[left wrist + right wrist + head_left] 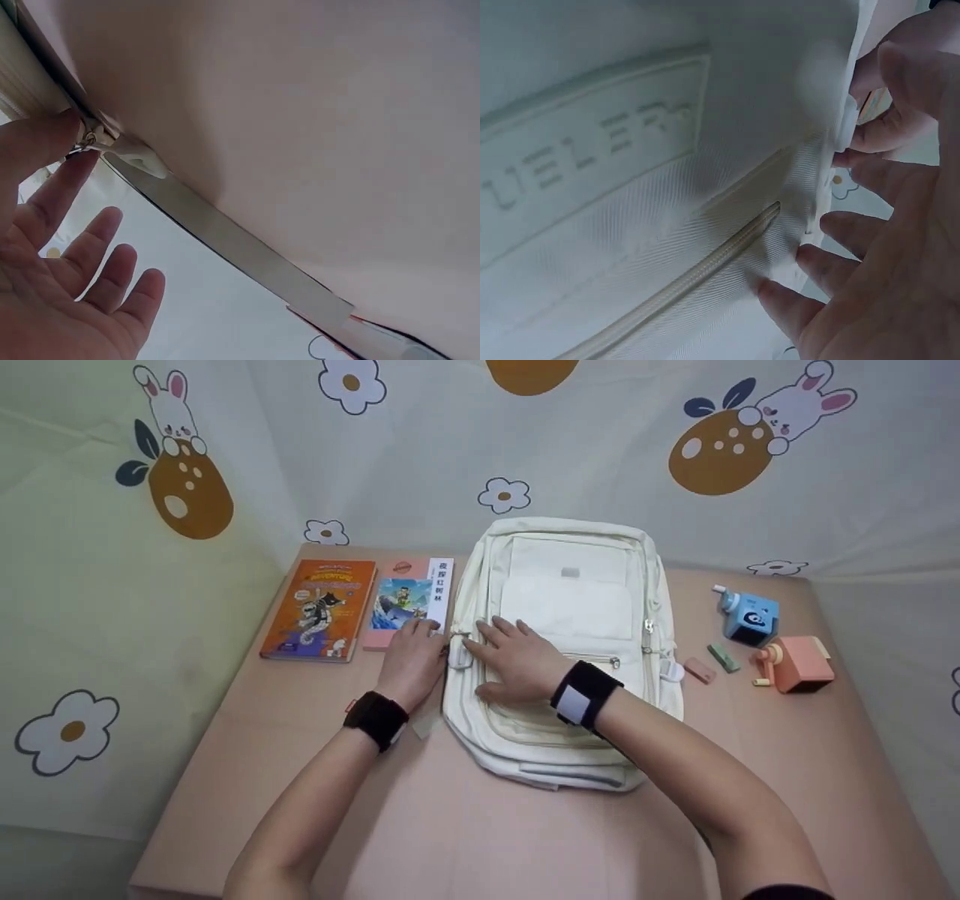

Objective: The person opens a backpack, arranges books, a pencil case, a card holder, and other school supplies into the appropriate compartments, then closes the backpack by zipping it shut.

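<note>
A cream-white backpack [566, 607] lies on the table, its front face up. At its left edge my left hand [412, 660] pinches a small metal zipper pull [90, 139] between thumb and forefinger, the other fingers held loosely away in the left wrist view. My right hand [521, 660] rests spread on the left part of the backpack's front, its fingertips [780, 300] touching the fabric near a zipper line [727, 247]. Raised lettering on a patch [592, 150] shows in the right wrist view.
Left of the backpack lie an orange book [322, 611] and a pink book [397, 600] with a blue picture. On the right stand a blue pencil sharpener [750, 615] and a pink one [802, 664], beside a green eraser [723, 658] and a pink eraser [700, 670].
</note>
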{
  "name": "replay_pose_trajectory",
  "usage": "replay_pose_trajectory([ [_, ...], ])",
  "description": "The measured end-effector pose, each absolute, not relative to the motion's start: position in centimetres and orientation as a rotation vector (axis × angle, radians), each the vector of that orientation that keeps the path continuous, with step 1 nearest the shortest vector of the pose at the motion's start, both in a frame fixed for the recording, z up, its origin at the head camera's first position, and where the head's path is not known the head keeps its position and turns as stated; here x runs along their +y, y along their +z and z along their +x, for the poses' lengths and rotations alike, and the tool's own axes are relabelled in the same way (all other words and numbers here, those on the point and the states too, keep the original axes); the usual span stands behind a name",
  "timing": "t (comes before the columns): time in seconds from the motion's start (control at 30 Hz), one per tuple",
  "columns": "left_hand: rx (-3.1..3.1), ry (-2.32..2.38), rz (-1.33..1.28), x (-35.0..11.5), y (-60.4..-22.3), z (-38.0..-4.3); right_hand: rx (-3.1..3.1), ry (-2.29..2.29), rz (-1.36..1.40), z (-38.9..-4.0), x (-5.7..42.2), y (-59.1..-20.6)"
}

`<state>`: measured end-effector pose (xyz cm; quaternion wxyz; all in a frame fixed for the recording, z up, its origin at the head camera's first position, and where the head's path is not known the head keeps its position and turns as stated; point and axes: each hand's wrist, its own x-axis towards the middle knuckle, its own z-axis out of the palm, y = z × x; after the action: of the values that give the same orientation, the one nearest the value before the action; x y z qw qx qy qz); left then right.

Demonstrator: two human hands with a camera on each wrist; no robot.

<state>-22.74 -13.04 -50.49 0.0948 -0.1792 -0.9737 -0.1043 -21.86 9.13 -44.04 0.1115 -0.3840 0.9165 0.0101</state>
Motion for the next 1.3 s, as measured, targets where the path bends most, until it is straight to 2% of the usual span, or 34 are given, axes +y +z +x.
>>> replay_pose_trajectory([
  [0.57,-3.030,-0.224,-0.536,-12.9,-48.4,-22.2,2.658,0.074,-1.079,-22.8,9.2,-44.9],
  [1.03,-3.110,-0.343,-0.509,-12.9,-47.7,-19.4,2.676,0.029,-1.076,-22.7,9.3,-45.2],
  [1.3,-3.146,-0.517,-0.437,-12.8,-48.3,-19.0,2.697,0.089,-1.060,-21.6,9.0,-45.2],
])
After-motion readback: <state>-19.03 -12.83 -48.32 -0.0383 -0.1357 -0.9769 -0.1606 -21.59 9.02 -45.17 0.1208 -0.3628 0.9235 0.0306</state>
